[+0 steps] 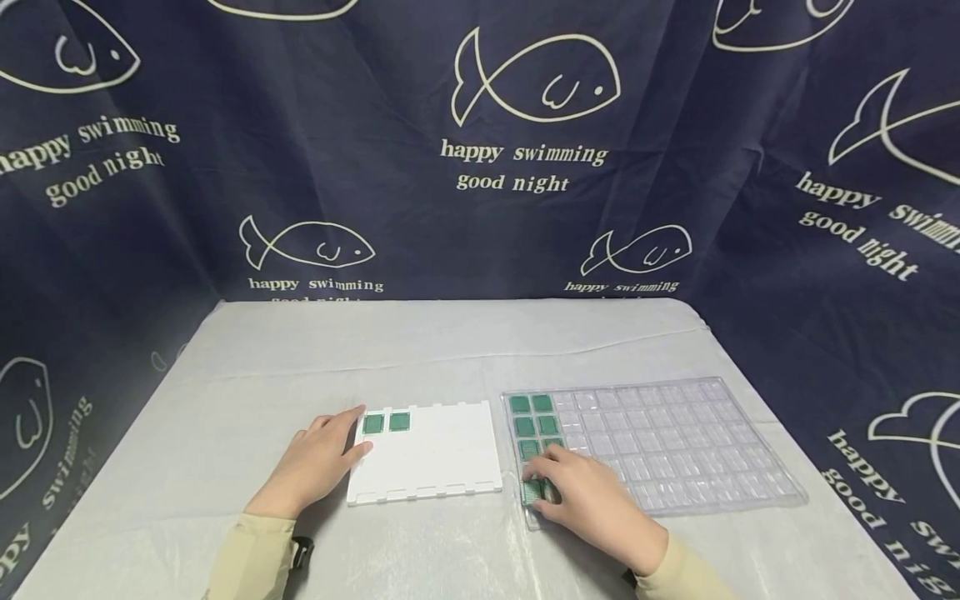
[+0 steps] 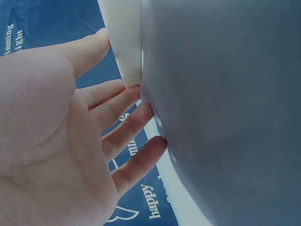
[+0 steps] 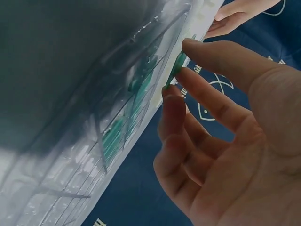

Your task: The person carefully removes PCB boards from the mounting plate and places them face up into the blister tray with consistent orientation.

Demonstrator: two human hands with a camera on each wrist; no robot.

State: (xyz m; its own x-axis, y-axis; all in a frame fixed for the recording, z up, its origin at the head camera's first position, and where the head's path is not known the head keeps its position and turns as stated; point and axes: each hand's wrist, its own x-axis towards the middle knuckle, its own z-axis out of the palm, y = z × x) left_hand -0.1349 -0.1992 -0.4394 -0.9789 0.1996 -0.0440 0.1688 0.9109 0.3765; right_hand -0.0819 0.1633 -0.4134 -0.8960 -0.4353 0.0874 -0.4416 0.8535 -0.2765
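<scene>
My right hand (image 1: 588,496) pinches a small green square chip (image 3: 176,66) between thumb and fingertips, just above the near left corner of a clear plastic tray (image 1: 675,442). More green chips (image 1: 520,404) sit in the tray's left columns; the hand hides part of them. My left hand (image 1: 318,457) touches the left edge of a flat white board (image 1: 435,458), thumb over its top and fingers extended along the side. Two green chips (image 1: 400,422) lie side by side near the board's far left corner. In the left wrist view, the left fingertips (image 2: 157,143) meet the tabletop.
The tray's other pockets are transparent, in rows reaching to the right. A pale cloth covers the table (image 1: 360,333). Dark blue curtains (image 1: 405,167) printed with fish stand behind and at both sides.
</scene>
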